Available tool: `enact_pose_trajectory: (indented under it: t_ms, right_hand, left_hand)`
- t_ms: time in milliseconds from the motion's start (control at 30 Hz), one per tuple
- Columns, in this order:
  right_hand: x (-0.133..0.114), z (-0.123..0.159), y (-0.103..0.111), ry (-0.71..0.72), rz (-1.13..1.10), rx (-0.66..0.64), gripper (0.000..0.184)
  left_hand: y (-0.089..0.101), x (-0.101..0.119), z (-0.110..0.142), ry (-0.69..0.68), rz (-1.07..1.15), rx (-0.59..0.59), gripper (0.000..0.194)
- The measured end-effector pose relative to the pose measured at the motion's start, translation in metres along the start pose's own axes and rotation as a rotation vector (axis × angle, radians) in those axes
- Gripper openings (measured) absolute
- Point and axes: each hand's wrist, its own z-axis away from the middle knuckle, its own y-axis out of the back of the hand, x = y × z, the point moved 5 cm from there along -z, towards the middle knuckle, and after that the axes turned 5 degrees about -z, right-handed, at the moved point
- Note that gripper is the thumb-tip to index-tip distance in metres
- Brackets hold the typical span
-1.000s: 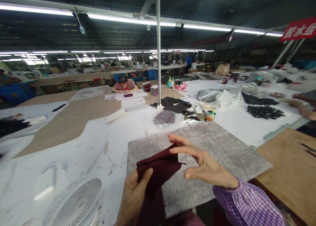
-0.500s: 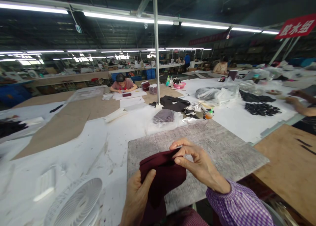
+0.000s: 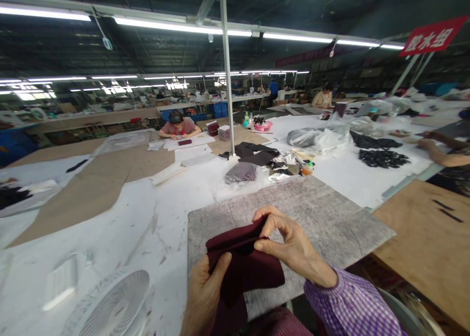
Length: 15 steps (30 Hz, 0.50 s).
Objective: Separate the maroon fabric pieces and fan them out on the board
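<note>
White-covered table across the view, mottled grey board on it, dark maroon fabric held above the board's near edge, left hand clamped on its left side, right hand pinching its upper edge.

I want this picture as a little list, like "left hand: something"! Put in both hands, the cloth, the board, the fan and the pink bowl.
left hand: bare left hand, gripping the cloth's near side, thumb on top
right hand: bare right hand, pinching the cloth's upper edge
cloth: dark maroon fabric piece, folded, held above the board
board: grey mottled flat board, under the cloth
fan: white round plastic fan, left of the board
bowl: pink round bowl, farther back, dark things inside
</note>
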Motion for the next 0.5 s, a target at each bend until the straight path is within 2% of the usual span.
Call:
enact_pose_trajectory:
  t_ms: [100,200,333,433,500]
  right_hand:
    - [0.009,0.001,0.008,-0.005,-0.049,0.08,0.007]
    - [0.015,0.003,0.015,0.024,-0.106,0.15,0.007]
    - [0.02,0.005,0.014,0.038,-0.063,0.136,0.006]
    - [0.021,0.005,0.01,0.02,-0.029,0.112,0.016]
    - [0.021,0.006,0.006,0.017,-0.018,0.092,0.015]
  left_hand:
    - [0.001,-0.002,-0.001,0.011,0.045,0.027,0.038]
    - [0.003,-0.004,0.0,0.017,0.078,0.042,0.039]
    - [0.004,-0.002,0.001,-0.012,0.059,0.063,0.04]
    - [0.003,-0.001,0.0,-0.017,0.047,0.047,0.039]
    - [0.005,-0.002,-0.002,-0.034,0.031,0.058,0.038]
